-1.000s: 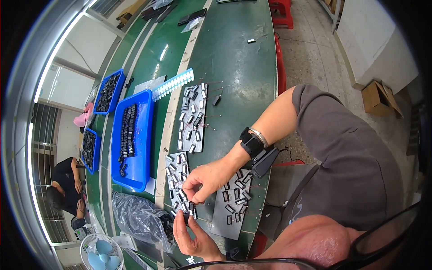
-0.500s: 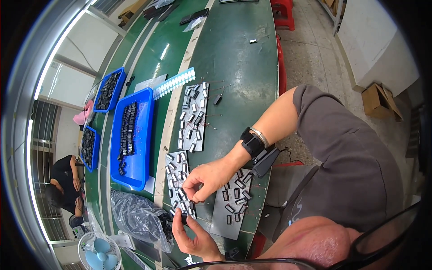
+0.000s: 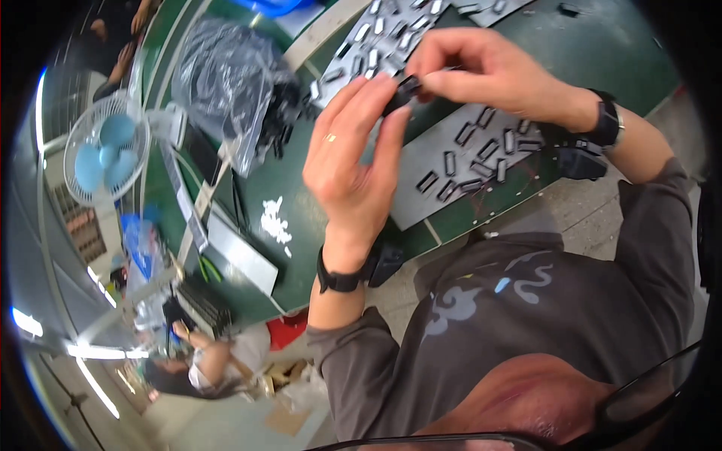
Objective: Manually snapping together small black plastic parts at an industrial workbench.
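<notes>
flanking the left hand (image 3: 352, 154): plastic bag (image 3: 218, 79), grey board (image 3: 407, 210).

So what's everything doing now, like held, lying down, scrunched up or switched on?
Small black part: held
Left hand: gripping that part between thumb and fingers
Right hand: fingertips at the part's end, grip unclear
Fan: blades look clear, so probably not spinning
Plastic bag: crumpled, lying on the table
White bits: loose, scattered together
Grey board: lying flat, partly covered
</notes>
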`<state>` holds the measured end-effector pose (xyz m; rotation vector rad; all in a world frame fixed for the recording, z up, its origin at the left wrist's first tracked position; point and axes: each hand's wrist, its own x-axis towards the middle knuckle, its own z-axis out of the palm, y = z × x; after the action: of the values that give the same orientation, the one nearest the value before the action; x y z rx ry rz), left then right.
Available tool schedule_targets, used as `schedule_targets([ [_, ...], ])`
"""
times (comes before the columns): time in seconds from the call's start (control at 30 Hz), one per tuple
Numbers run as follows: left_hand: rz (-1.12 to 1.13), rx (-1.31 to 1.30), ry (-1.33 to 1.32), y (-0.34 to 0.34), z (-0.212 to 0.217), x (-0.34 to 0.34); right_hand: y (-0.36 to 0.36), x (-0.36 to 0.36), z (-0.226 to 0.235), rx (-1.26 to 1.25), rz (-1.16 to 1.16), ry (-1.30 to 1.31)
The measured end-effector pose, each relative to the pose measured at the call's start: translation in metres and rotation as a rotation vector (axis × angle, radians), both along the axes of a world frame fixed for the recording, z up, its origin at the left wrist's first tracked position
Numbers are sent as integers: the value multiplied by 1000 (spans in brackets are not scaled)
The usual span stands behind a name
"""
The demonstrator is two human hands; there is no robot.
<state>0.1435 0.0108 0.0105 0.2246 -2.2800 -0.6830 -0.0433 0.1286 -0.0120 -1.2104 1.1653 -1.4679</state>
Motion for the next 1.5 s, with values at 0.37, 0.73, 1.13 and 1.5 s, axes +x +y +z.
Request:
schedule_targets([
  [0.37, 55, 149, -26, 6, -15, 5, -1, 9, -1, 97, 26, 5],
  [0.73, 70, 343, -118, 8, -14, 7, -4, 10, -6, 67, 58, -48],
  [1.13, 76, 291, -121, 7, -17, 7, -4, 7, -8, 68, 73, -2],
  [1.5, 38, -172, -44, -1, -15, 4, -2, 10, 3, 206, 91, 79],
])
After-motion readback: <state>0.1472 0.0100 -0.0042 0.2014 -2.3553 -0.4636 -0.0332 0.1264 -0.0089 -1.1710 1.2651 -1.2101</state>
